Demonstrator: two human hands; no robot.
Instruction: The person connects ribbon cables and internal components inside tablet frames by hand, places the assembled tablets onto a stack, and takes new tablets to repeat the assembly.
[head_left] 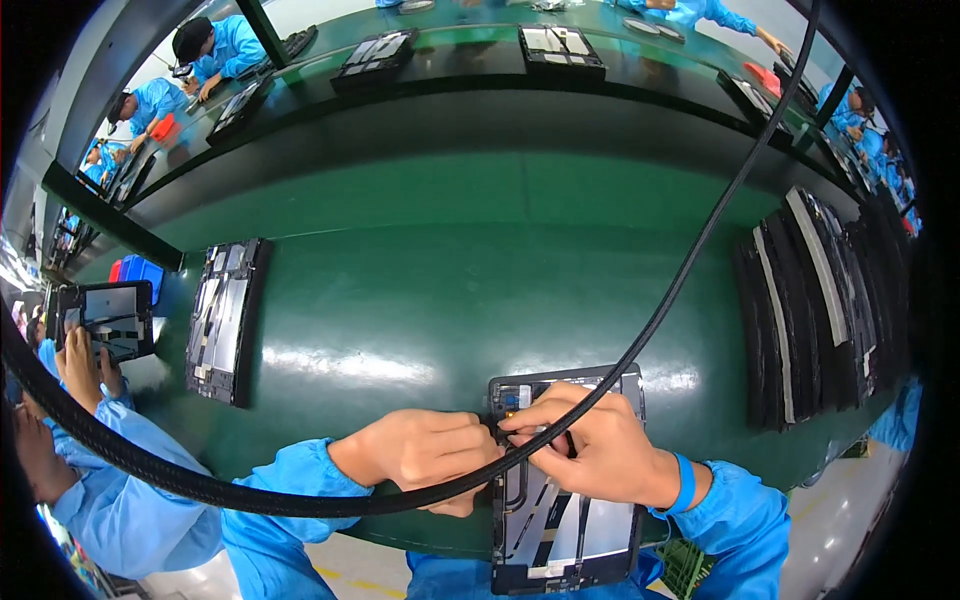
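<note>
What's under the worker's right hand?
Under the right hand is the upper half of an opened tablet, with parts showing around the fingers. Whatever the palm covers can't be seen. A black cable crosses in front of the hand.

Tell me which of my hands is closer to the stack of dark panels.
Right. Your right hand is over the open tablet, left of the stack of dark panels; your left hand is farther left, by the tablet's left edge.

Bright glare streaks the green tabletop point(345, 365) under fisheye bending.
</note>
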